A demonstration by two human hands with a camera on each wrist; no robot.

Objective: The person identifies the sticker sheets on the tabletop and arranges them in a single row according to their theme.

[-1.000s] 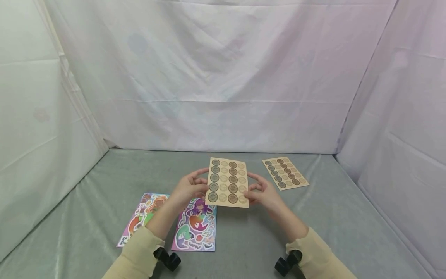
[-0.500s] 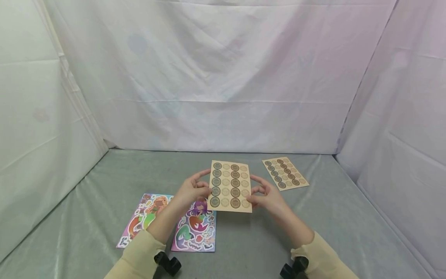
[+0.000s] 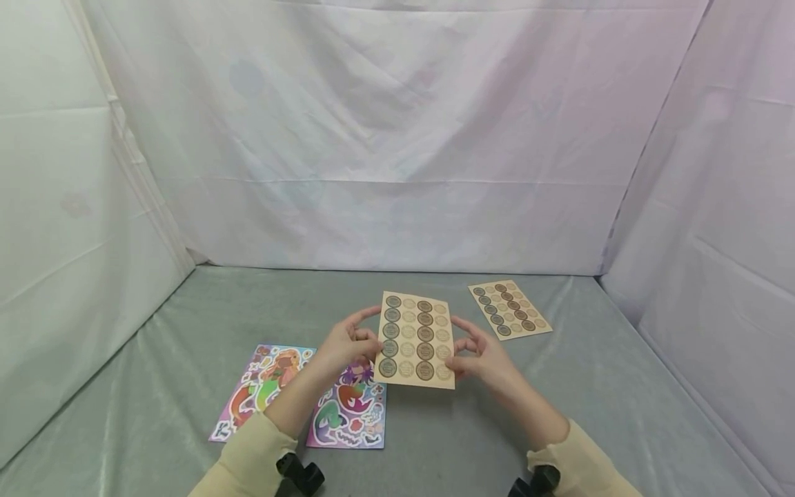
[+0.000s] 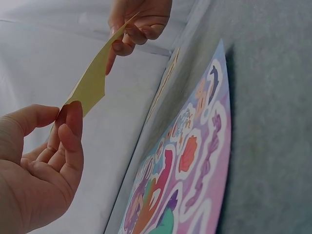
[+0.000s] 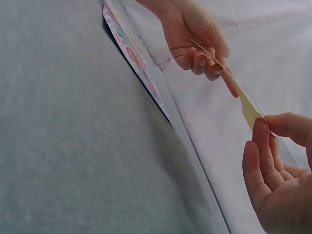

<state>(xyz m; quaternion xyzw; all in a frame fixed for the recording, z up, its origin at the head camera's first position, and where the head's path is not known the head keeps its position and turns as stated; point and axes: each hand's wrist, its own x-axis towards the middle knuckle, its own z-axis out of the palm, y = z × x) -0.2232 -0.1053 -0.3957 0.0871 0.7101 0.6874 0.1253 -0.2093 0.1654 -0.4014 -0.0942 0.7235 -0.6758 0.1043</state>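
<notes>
Both hands hold up a tan sheet of round stickers (image 3: 415,338) above the table in the head view. Its columns alternate dark-ringed and pale circles. My left hand (image 3: 348,343) pinches the left edge between thumb and fingers, and my right hand (image 3: 481,353) pinches the right edge. In the left wrist view the sheet (image 4: 92,73) appears nearly edge-on and slightly bent, with my left hand (image 4: 44,165) at its near side. The right wrist view shows my right hand (image 5: 282,170) pinching the other edge, the sheet's plain back (image 5: 248,109) turned toward the camera.
A second tan sticker sheet (image 3: 510,309) lies at the back right of the grey table (image 3: 435,449). Two colourful mermaid sticker sheets lie at the left: one (image 3: 248,393) is partly behind my left forearm, the other (image 3: 350,414) partly under the held sheet. White cloth (image 3: 397,138) surrounds the table.
The held sheet and both hands have moved a little to the right and toward me. The grip on both edges stays the same, and the sheets on the table have not moved.
</notes>
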